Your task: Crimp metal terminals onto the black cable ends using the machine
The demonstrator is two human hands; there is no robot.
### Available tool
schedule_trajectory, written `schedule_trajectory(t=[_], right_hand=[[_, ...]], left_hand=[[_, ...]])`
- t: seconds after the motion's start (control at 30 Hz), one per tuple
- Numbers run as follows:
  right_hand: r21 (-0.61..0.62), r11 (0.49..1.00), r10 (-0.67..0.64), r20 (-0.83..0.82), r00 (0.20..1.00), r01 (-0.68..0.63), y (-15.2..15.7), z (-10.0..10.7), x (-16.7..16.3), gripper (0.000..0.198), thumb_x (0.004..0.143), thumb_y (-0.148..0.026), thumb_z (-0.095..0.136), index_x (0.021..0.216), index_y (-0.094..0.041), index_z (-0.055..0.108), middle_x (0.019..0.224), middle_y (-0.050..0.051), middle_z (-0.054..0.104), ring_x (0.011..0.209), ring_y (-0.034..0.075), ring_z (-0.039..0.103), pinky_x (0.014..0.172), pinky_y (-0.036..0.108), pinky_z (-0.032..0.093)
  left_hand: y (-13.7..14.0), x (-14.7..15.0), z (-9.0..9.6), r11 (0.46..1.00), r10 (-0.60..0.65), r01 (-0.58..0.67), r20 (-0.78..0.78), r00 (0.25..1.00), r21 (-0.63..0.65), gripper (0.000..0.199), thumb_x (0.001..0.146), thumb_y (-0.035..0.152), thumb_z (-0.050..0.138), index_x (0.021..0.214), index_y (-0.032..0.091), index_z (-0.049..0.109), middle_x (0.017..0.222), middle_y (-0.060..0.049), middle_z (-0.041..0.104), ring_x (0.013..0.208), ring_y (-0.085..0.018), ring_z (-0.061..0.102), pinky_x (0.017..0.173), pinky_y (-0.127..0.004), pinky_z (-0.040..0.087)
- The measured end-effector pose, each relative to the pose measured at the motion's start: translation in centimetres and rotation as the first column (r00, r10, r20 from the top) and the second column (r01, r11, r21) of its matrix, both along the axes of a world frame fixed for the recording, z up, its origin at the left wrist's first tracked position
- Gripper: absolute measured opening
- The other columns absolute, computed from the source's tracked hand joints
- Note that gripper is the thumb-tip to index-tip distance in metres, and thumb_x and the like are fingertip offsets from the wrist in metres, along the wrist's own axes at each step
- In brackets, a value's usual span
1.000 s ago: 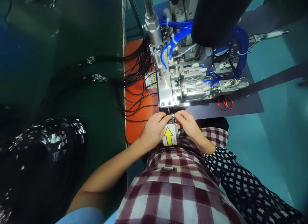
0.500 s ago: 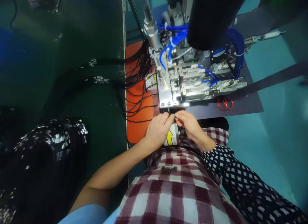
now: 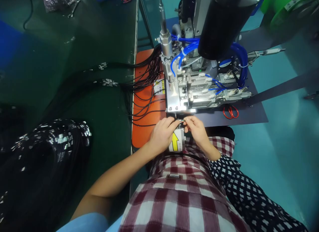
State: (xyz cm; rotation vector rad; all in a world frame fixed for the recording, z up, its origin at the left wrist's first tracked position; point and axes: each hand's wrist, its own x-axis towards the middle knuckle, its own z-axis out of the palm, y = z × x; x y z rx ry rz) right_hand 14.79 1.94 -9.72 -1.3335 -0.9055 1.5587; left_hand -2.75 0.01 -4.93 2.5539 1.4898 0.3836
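Observation:
At the front edge of a metal machine [image 3: 174, 99], my two hands meet with their fingertips close together. A small silvery metal piece [image 3: 181, 121] shows between them. My right hand [image 3: 198, 130] is closed, thumb and finger pinching the right end of this piece. Curled over with its thumb against the left end, my left hand [image 3: 161, 134] is closed too; what lies under its fingers is hidden. Just below the hands is a white plate with a yellow arrow [image 3: 175, 140]. Thin black cables [image 3: 147, 110] run over an orange board [image 3: 142, 135] left of the machine.
Bundled black cables with silvery ends [image 3: 61, 135] lie on the dark green table [image 3: 107, 36] at left. Red-handled scissors [image 3: 230, 111] rest on a grey sheet right of the machine. Blue tubes [image 3: 243, 62] and a black cylinder [image 3: 219, 29] rise above it. A green reel [image 3: 281, 9] stands far right.
The view has shifted, so the machine's upper part sits lower in the picture. My fingertips are slightly farther apart, and more of the silvery piece shows between them.

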Motion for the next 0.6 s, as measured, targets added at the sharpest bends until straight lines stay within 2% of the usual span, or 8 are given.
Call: schedule_trajectory(t=[0.17,0.33,0.4,0.47,0.53,0.6], right_hand=[[0.040,0.999,0.028,0.027,0.999,-0.029,0.0,0.9,-0.7,0.033,0.078,-0.050,0.070,0.075,-0.019,0.060,0.067,-0.003,0.058,0.052,0.010,0.051,0.055,0.027,0.042],[-0.028,0.999,0.040,-0.055,0.998,-0.042,0.3,1.4,-1.0,0.032,0.075,-0.047,0.071,0.071,-0.019,0.058,0.064,-0.004,0.055,0.053,0.010,0.048,0.056,0.027,0.039],[-0.055,0.997,0.044,-0.077,0.996,-0.048,0.3,1.5,-1.1,0.033,0.075,-0.049,0.070,0.069,-0.019,0.056,0.063,-0.004,0.054,0.052,0.010,0.047,0.055,0.027,0.039],[-0.056,0.997,0.054,-0.078,0.995,-0.058,0.3,1.5,-1.1,0.035,0.075,-0.051,0.070,0.068,-0.020,0.055,0.059,-0.004,0.052,0.052,0.011,0.045,0.055,0.028,0.038],[-0.047,0.997,0.064,-0.076,0.995,-0.068,0.2,1.5,-1.1,0.035,0.075,-0.052,0.069,0.068,-0.020,0.055,0.057,-0.005,0.051,0.051,0.011,0.045,0.055,0.028,0.038],[-0.043,0.997,0.067,-0.073,0.995,-0.070,0.2,1.4,-1.1,0.035,0.076,-0.051,0.069,0.069,-0.020,0.055,0.057,-0.005,0.051,0.052,0.011,0.045,0.056,0.028,0.038]], left_hand=[[-0.1,0.4,0.2,0.999,-0.033,0.035,-0.077,0.996,0.021,0.035,0.094,0.014,0.041,0.124,0.015,0.059,0.109,-0.011,0.062,0.090,-0.022,0.054,0.075,-0.032,0.045],[-0.1,1.3,0.1,0.999,0.010,-0.003,-0.152,0.988,0.049,0.034,0.093,0.013,0.041,0.120,0.014,0.061,0.105,-0.012,0.063,0.085,-0.023,0.054,0.070,-0.034,0.044],[0.1,1.1,-0.1,0.999,0.010,-0.006,-0.093,0.996,0.038,0.034,0.092,0.012,0.040,0.118,0.014,0.062,0.102,-0.012,0.063,0.085,-0.023,0.054,0.071,-0.034,0.046],[0.2,0.5,-0.4,1.000,-0.010,0.009,0.040,0.999,0.015,0.034,0.093,0.012,0.040,0.119,0.016,0.061,0.101,-0.010,0.062,0.088,-0.021,0.055,0.075,-0.033,0.049],[0.0,-0.5,-0.6,1.000,-0.018,0.017,0.184,0.983,0.008,0.035,0.094,0.013,0.039,0.121,0.016,0.060,0.104,-0.010,0.061,0.095,-0.021,0.055,0.083,-0.033,0.050],[-0.6,-1.8,-0.8,0.999,0.024,-0.030,0.243,0.970,0.018,0.036,0.095,0.011,0.036,0.123,0.015,0.059,0.111,-0.011,0.061,0.103,-0.021,0.055,0.090,-0.034,0.049]])
